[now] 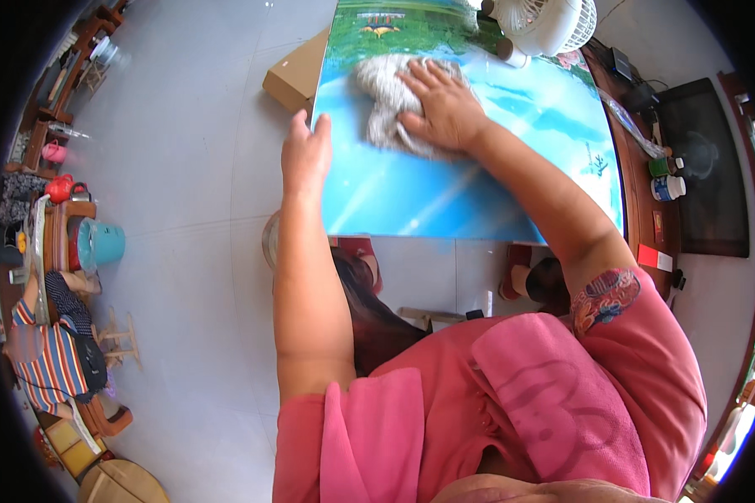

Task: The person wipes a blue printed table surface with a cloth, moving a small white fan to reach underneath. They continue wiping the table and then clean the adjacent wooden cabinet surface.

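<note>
My right hand lies flat on a bunched grey cloth, its fingers stretched out and slightly apart. The cloth rests on a tabletop with a glossy blue and green scenic picture. Beside the left edge of that table is my left hand, held upright with a gap between thumb and fingers. Nothing shows in it; whether it touches the edge I cannot tell.
A white fan stands at the table's far right corner. Bottles and a dark screen line the right side. A cardboard box sits left of the table. Far left are a turquoise bucket and a person in stripes.
</note>
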The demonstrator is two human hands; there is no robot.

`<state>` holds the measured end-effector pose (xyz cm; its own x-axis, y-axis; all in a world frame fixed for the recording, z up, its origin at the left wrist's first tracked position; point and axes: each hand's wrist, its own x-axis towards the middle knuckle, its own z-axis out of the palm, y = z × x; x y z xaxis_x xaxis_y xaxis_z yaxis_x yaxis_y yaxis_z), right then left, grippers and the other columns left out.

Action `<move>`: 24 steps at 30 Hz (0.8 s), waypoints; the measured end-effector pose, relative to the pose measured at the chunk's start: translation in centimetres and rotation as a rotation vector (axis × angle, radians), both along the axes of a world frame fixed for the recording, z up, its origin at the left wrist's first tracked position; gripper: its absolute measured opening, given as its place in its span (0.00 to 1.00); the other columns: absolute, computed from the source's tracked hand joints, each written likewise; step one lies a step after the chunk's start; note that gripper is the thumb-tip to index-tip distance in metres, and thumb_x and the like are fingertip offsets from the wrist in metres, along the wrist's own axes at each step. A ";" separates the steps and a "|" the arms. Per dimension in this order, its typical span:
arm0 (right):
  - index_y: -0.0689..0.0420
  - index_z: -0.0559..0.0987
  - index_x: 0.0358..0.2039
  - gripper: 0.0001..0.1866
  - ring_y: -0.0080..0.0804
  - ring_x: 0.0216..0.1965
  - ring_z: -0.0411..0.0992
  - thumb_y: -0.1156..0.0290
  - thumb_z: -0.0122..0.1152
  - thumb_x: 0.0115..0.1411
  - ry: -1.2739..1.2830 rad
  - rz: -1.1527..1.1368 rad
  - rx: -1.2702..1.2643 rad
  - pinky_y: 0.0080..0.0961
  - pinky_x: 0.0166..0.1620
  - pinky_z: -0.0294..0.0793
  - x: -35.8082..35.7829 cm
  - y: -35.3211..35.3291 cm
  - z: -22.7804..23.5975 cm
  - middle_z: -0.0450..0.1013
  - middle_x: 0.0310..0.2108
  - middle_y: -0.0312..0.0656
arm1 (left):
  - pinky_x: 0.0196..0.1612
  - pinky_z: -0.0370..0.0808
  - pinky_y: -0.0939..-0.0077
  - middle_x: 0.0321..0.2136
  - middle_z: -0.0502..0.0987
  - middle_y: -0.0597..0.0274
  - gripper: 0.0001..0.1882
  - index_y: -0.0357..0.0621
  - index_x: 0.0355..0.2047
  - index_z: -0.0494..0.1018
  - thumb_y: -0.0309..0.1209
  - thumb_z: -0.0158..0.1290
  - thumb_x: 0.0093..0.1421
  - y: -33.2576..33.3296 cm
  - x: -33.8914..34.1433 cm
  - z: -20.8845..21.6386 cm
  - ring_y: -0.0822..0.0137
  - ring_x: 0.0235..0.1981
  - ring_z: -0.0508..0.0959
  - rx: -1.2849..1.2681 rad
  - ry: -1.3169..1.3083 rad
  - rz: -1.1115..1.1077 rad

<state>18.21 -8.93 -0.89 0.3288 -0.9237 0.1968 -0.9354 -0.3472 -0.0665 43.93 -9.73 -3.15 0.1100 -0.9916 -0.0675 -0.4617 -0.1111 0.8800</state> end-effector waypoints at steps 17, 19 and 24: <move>0.42 0.61 0.70 0.39 0.51 0.73 0.48 0.44 0.54 0.59 -0.013 0.136 0.094 0.53 0.70 0.49 -1.2 11.2 3.0 0.52 0.72 0.45 | 0.47 0.76 0.69 0.41 0.78 0.51 0.28 0.27 0.51 0.72 0.46 0.44 0.72 1.8 3.0 -0.8 0.64 0.41 0.78 0.172 0.742 -0.176; 0.42 0.60 0.70 0.39 0.51 0.73 0.48 0.41 0.52 0.60 -0.009 0.149 0.009 0.50 0.71 0.50 -0.5 6.1 1.1 0.53 0.72 0.45 | 0.49 0.75 0.69 0.43 0.78 0.50 0.30 0.26 0.51 0.72 0.49 0.43 0.71 2.2 3.1 -0.4 0.63 0.43 0.78 0.167 0.696 -0.134; 0.45 0.61 0.69 0.39 0.49 0.72 0.50 0.38 0.47 0.62 0.073 0.009 -0.128 0.46 0.71 0.51 1.6 -8.3 -2.4 0.55 0.71 0.45 | 0.56 0.70 0.67 0.49 0.75 0.47 0.39 0.26 0.55 0.69 0.57 0.42 0.69 2.5 2.7 -0.3 0.61 0.51 0.74 0.185 0.622 -0.047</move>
<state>19.82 -17.26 -3.25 0.3546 -0.8895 0.2883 -0.9330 -0.3567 0.0469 46.67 -7.26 -3.46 -0.0481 -0.9603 -0.2749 0.1199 -0.2788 0.9528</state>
